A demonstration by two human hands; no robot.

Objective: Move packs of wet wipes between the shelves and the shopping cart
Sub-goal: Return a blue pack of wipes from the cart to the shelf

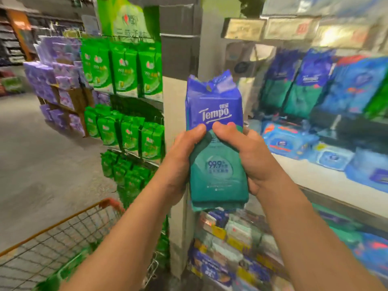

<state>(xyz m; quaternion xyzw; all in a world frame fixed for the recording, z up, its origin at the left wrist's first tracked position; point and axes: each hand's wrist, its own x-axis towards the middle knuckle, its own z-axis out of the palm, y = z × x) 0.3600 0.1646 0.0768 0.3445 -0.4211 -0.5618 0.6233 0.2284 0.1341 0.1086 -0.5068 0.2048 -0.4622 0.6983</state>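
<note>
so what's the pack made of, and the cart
Pack: looks like soft plastic film with a printed, slightly glossy blue and teal face; the sign is its crumpled top and the way it dents where both thumbs press. Left hand and right hand grip it upright.
Cart: seemingly metal wire mesh, greyish, with an orange rim that may be plastic or coated.
</note>
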